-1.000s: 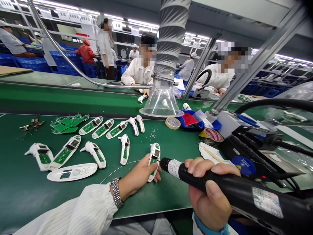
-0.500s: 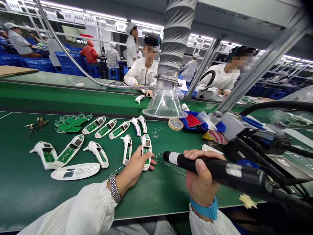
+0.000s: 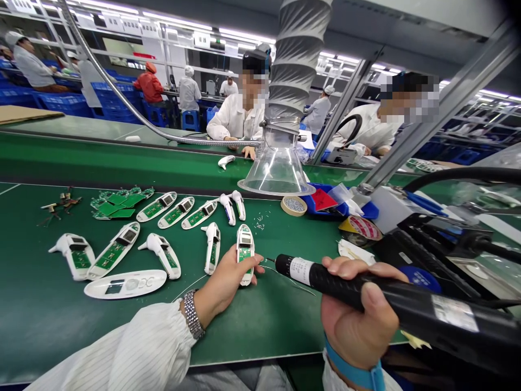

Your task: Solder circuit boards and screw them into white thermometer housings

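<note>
My left hand (image 3: 225, 281) grips the lower end of a white thermometer shell (image 3: 245, 247) with a green circuit board inside, lying on the green mat (image 3: 49, 315). My right hand (image 3: 358, 320) is wrapped round a black electric screwdriver (image 3: 391, 304). Its tip (image 3: 269, 260) points left, a short way right of the shell and just above the mat. A thin wire (image 3: 285, 276) lies on the mat below the tip.
Several more white shells with green boards (image 3: 163, 209) lie in rows to the left, beside loose green boards (image 3: 116, 203). A clear fume hood (image 3: 277, 168) hangs behind. A tape roll (image 3: 293, 205), a blue tray (image 3: 325, 202) and black equipment (image 3: 431, 244) stand right. Other workers sit across the conveyor.
My left hand slid the shell leftward and set it next to the row. The screwdriver tip came off the shell and now hovers to its right.
</note>
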`<control>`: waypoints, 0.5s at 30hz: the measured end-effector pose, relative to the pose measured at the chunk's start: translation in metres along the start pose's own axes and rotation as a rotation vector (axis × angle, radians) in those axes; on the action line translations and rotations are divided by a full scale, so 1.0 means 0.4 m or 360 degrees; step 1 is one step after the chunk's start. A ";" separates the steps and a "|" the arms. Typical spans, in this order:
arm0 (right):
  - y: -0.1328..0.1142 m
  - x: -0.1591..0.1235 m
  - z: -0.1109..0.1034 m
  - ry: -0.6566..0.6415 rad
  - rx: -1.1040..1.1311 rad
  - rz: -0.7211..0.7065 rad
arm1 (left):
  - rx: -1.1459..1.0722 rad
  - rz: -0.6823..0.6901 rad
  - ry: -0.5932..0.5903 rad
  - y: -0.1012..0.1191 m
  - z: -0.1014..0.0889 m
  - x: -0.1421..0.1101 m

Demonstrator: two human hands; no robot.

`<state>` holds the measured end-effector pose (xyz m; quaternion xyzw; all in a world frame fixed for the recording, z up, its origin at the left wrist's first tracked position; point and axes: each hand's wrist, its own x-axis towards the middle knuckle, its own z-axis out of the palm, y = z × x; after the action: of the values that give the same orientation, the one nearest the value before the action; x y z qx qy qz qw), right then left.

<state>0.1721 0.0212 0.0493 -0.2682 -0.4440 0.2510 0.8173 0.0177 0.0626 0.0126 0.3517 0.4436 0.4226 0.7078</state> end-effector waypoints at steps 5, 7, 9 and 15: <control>-0.022 -0.012 0.002 0.0020 0.0022 0.0027 | -0.0179 -0.0164 -0.0078 0.006 0.004 0.000; -0.027 -0.015 0.002 0.0003 0.0031 0.0023 | -0.0249 -0.0204 -0.0107 0.006 0.004 0.002; -0.032 -0.018 0.001 -0.0005 0.0041 0.0022 | -0.0297 -0.0216 -0.0119 0.005 0.004 0.003; -0.039 -0.019 -0.003 -0.0020 0.0034 0.0009 | -0.0310 -0.0239 -0.0091 0.003 0.005 0.004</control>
<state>0.1723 0.0046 0.0546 -0.2591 -0.4456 0.2597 0.8166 0.0197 0.0643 0.0137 0.2590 0.4051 0.3993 0.7807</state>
